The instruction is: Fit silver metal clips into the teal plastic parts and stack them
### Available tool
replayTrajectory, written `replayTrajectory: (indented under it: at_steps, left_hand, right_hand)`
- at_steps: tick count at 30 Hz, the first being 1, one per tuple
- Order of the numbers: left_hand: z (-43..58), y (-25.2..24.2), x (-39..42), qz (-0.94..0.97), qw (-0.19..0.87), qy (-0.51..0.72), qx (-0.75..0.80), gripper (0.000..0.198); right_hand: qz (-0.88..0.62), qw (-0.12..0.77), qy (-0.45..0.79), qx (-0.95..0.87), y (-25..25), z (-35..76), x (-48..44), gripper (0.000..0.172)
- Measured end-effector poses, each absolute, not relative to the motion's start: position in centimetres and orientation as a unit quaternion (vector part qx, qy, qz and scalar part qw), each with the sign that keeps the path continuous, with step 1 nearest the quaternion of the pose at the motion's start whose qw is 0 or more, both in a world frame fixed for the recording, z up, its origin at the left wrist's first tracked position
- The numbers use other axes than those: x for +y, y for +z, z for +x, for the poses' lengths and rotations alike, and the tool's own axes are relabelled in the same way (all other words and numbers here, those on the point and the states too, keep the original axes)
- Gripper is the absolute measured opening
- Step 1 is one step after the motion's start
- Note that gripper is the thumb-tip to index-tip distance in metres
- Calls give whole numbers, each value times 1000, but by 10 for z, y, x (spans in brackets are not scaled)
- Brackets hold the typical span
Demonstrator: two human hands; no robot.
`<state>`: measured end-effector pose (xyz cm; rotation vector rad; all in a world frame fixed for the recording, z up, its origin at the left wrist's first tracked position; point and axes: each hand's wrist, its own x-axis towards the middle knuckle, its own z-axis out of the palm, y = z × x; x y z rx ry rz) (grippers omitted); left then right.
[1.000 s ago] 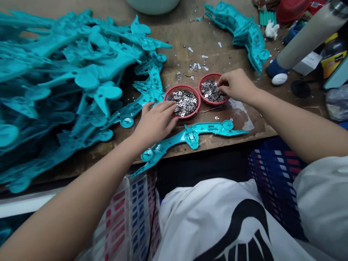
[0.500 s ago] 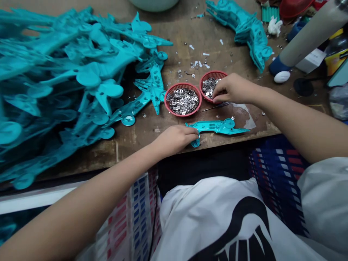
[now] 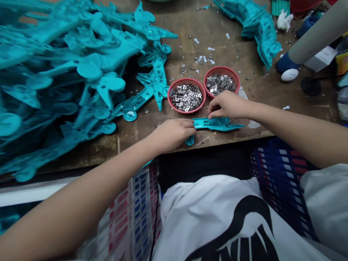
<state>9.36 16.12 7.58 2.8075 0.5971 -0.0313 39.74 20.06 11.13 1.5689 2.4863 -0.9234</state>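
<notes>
A long teal plastic part [image 3: 214, 124] lies at the near edge of the wooden table [image 3: 136, 137]. My left hand [image 3: 171, 133] is curled over its left half and grips it. My right hand [image 3: 227, 105] rests on the part's right half, fingers pinched together on something too small to make out. Just behind stand two small red baskets, one on the left [image 3: 186, 95] and one on the right [image 3: 221, 82], both filled with small shiny metal pieces.
A big heap of teal plastic parts [image 3: 67, 79] covers the table's left side. A smaller stack of teal parts [image 3: 258, 25] lies at the back right. Loose metal bits [image 3: 201, 59] are scattered behind the baskets. A grey tube [image 3: 312, 40] and boxes crowd the right edge.
My left hand left the left basket and took hold of the teal part. My right hand came out of the right basket, pinched, and moved down onto the part.
</notes>
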Motion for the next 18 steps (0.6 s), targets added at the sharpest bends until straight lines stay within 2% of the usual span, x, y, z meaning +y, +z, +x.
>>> replayTrajectory:
  at_steps: [2,8,18]
  left_hand:
    - [95,75,161,967,143,-17,212,28]
    - [96,77,159,964,144,-43,220,30]
    - [96,74,162,958,168,-37,231,27]
  right_hand:
    - [503,49,-296,811,113,396,199,13]
    - [508,90,-306,800,115,392,194,37]
    - [520,118,-298,792,124,383,190,40]
